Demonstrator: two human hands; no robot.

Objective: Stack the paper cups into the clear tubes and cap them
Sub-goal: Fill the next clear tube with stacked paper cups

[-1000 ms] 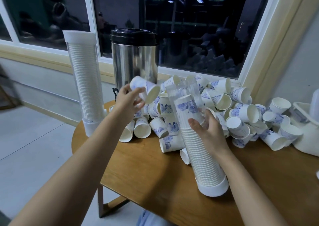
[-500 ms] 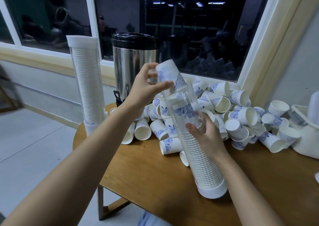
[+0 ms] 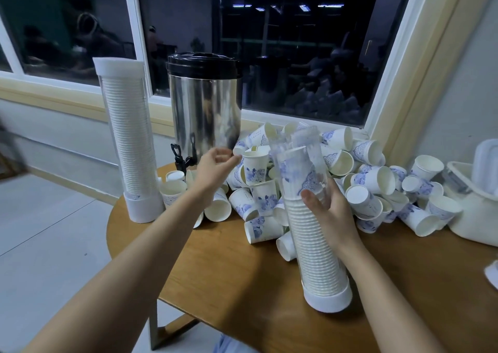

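in the head view we see a wooden table (image 3: 215, 277) set under a dark window (image 3: 296, 56); our right hand (image 3: 330, 215) is wrapped round the clear tube (image 3: 301, 150) about halfway up, thumb (image 3: 310, 200) across the front and palm against its right side, gripping it; the tube leans to the left, its white base (image 3: 328, 298) resting on the table near the front edge and its open mouth up above the pile; inside it a stack of cups (image 3: 315, 250) fills the lower half, and the top cup (image 3: 296, 174), printed in blue, sits upside down on the stack with clear tube above it; our left hand (image 3: 213, 168) reaches out over the table with fingers loosely curled and nothing in it, its fingertips just beside an upright cup (image 3: 254, 164) at the near edge of the heap; whether they touch it we cannot tell; the loose paper cups (image 3: 374, 180) lie tumbled in a heap along the window sill, behind and to both sides of the tube; at the table's left end a capped tube (image 3: 126, 137) stands upright, packed full, with a white cap (image 3: 118, 65) on top; just right of it stands a steel urn (image 3: 204, 110) with a black lid (image 3: 202, 63); a white tub (image 3: 474, 218) sits at the far right.
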